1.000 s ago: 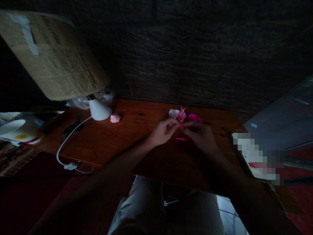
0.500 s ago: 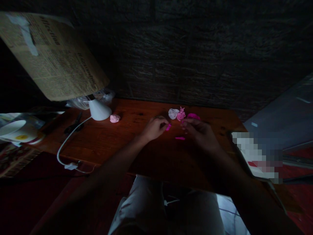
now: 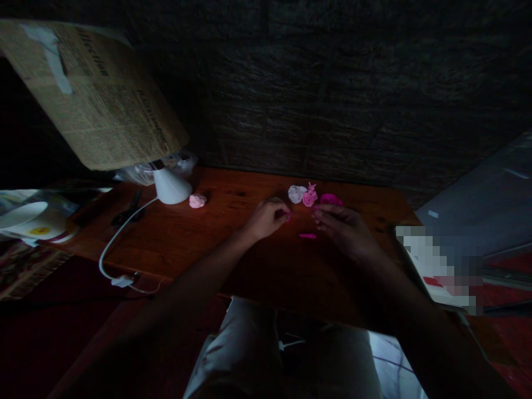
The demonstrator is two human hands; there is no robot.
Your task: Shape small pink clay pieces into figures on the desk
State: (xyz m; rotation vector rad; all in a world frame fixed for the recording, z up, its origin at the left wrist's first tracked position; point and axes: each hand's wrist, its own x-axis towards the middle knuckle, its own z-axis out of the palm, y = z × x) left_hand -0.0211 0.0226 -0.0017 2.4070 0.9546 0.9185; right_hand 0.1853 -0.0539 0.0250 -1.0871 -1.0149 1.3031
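One magenta strip (image 3: pixel 307 236), long axis sideways; left hand (image 3: pixel 267 218) pinches magenta piece (image 3: pixel 288 218), right hand (image 3: pixel 341 226) pink bit (image 3: pixel 315 208).

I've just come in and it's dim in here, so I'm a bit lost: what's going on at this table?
Over a brown wooden table, a person's left hand pinches a small magenta clay-like bit; their right hand, held apart from it, seems to pinch a tiny magenta scrap. A thin magenta strip lies on the tabletop between them, nearer the person. Beyond the hands sit a whitish lobed piece and a pink knobbly figure.
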